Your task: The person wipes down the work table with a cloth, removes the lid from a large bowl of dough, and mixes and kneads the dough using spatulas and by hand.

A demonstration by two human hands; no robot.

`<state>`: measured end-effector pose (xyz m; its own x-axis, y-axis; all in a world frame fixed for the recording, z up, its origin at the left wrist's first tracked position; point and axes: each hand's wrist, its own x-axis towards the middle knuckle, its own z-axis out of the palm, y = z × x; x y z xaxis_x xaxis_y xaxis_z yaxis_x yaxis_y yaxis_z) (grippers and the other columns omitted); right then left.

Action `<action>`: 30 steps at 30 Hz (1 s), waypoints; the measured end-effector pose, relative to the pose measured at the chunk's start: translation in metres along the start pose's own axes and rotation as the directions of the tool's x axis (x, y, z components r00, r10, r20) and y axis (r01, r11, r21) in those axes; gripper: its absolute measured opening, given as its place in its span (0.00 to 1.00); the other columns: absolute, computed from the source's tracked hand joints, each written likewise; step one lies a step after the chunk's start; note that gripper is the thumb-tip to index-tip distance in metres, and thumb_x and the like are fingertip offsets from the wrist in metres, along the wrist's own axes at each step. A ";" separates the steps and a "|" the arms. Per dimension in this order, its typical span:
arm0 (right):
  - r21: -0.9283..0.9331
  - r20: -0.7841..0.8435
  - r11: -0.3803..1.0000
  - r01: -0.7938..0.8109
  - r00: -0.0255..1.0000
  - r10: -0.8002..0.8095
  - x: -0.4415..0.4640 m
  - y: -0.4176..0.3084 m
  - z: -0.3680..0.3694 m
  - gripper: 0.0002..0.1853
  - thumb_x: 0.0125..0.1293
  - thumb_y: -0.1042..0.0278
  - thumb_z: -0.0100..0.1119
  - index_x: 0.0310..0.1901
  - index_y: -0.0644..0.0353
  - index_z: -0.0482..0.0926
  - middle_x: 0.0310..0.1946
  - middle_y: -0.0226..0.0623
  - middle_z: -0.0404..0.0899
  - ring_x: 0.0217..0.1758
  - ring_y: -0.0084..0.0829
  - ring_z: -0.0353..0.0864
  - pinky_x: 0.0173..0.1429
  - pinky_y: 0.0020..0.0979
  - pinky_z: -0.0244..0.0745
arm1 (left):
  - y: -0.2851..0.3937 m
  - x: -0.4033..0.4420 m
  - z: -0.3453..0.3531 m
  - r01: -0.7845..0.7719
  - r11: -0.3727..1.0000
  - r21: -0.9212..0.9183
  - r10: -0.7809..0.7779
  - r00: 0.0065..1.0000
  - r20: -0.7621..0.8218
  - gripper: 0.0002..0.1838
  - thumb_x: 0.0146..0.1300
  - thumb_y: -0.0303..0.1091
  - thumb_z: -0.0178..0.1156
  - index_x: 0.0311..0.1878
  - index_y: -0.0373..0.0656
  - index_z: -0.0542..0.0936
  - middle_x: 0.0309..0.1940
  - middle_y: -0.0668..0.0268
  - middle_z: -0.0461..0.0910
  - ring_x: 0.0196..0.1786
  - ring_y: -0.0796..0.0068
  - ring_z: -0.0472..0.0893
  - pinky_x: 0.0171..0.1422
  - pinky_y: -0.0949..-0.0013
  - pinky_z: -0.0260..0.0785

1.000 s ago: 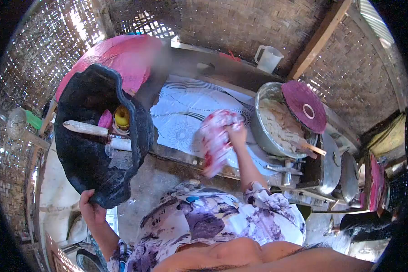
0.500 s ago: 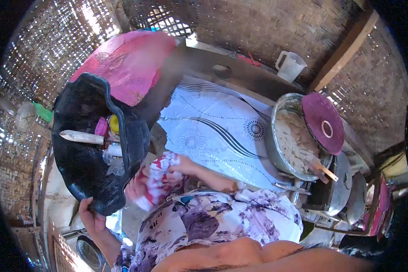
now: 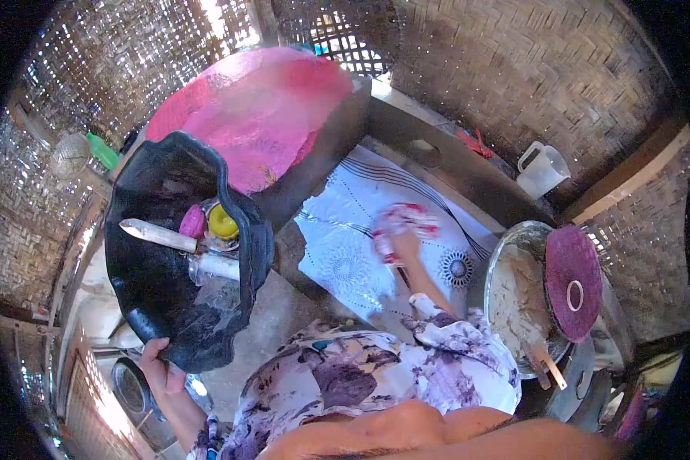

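Note:
My left hand [image 3: 163, 368] grips the lower rim of a black basin [image 3: 157, 291] with a wavy edge, which is tilted up on my left. Inside it lie a pale knife-like piece [image 3: 157, 235], a pink item [image 3: 192, 221], a yellow round lid [image 3: 222, 222] and some clear plastic [image 3: 218, 267]. My right hand [image 3: 408, 247] is closed on a red-and-white cloth [image 3: 395, 222], blurred by motion. The cloth is over a white patterned tablecloth [image 3: 341, 264], and seems to touch it.
Pink sheeting [image 3: 245, 115] covers a surface behind the basin. A large pot [image 3: 506, 261] with pale dough-like contents stands right, a purple round lid [image 3: 573, 284] leaning at its side. A clear plastic jug [image 3: 543, 170] sits on the back ledge. Woven walls [image 3: 506, 69] enclose the corner.
My right hand has carried the cloth from beside the basin, near my body, out to the right over the tablecloth. My left hand still holds the basin rim. The camera view has shifted somewhat.

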<state>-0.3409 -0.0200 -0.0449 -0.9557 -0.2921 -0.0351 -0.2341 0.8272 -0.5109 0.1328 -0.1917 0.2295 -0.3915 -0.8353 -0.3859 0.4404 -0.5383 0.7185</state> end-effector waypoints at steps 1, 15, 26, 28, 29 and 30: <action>0.004 0.149 0.990 0.140 0.979 -0.139 -0.019 -0.030 0.019 0.30 0.50 0.46 0.57 0.45 0.67 0.75 0.41 0.52 0.77 0.44 0.47 0.77 0.51 0.41 0.70 | -0.005 0.000 0.003 -0.005 1.000 -0.002 0.005 1.000 -0.013 0.24 0.43 0.21 0.50 0.49 0.27 0.70 0.47 0.51 0.74 0.49 0.53 0.75 0.58 0.55 0.67; 0.702 -0.054 0.689 0.179 0.978 -0.200 0.091 -0.065 -0.026 0.22 0.50 0.58 0.60 0.45 0.64 0.76 0.42 0.42 0.78 0.44 0.35 0.78 0.48 0.36 0.73 | -0.023 -0.013 0.058 -0.039 0.999 0.019 0.041 0.991 -0.131 0.28 0.40 0.22 0.49 0.51 0.28 0.68 0.46 0.50 0.75 0.45 0.52 0.77 0.52 0.55 0.72; 0.255 0.489 0.832 0.493 0.677 -0.551 -0.009 -0.146 0.093 0.26 0.48 0.51 0.61 0.42 0.65 0.76 0.41 0.47 0.77 0.48 0.41 0.75 0.50 0.37 0.71 | -0.036 -0.013 0.086 -0.007 0.996 0.089 0.020 0.989 -0.146 0.25 0.41 0.22 0.50 0.49 0.29 0.70 0.43 0.50 0.76 0.44 0.53 0.78 0.51 0.55 0.73; 0.445 0.530 0.703 0.555 0.469 -0.706 -0.072 -0.153 0.090 0.25 0.47 0.54 0.61 0.43 0.65 0.76 0.41 0.45 0.77 0.48 0.39 0.75 0.50 0.35 0.71 | -0.039 -0.012 0.088 -0.021 0.996 0.088 0.034 0.987 -0.154 0.25 0.41 0.22 0.49 0.49 0.29 0.69 0.43 0.50 0.76 0.44 0.52 0.77 0.51 0.55 0.73; 0.541 0.527 0.643 0.543 0.377 -0.762 -0.099 -0.153 0.085 0.24 0.47 0.56 0.61 0.43 0.65 0.76 0.42 0.44 0.77 0.47 0.38 0.76 0.49 0.35 0.72 | -0.038 -0.013 0.088 -0.029 0.995 0.092 0.044 0.986 -0.160 0.25 0.41 0.22 0.49 0.49 0.29 0.69 0.43 0.50 0.76 0.44 0.52 0.77 0.51 0.54 0.73; 0.633 0.513 0.594 0.496 0.306 -0.802 -0.115 -0.157 0.070 0.23 0.47 0.58 0.61 0.43 0.65 0.76 0.42 0.44 0.77 0.47 0.37 0.76 0.49 0.34 0.72 | -0.035 -0.014 0.089 -0.032 0.994 0.101 0.048 0.985 -0.163 0.25 0.40 0.22 0.49 0.49 0.29 0.69 0.43 0.50 0.76 0.44 0.52 0.77 0.51 0.54 0.72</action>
<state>-0.1822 -0.1497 -0.0205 -0.0132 -0.9990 -0.0416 -0.5006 0.0426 -0.8646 0.0512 -0.1507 0.2610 -0.2330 -0.8673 -0.4398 0.3687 -0.4973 0.7853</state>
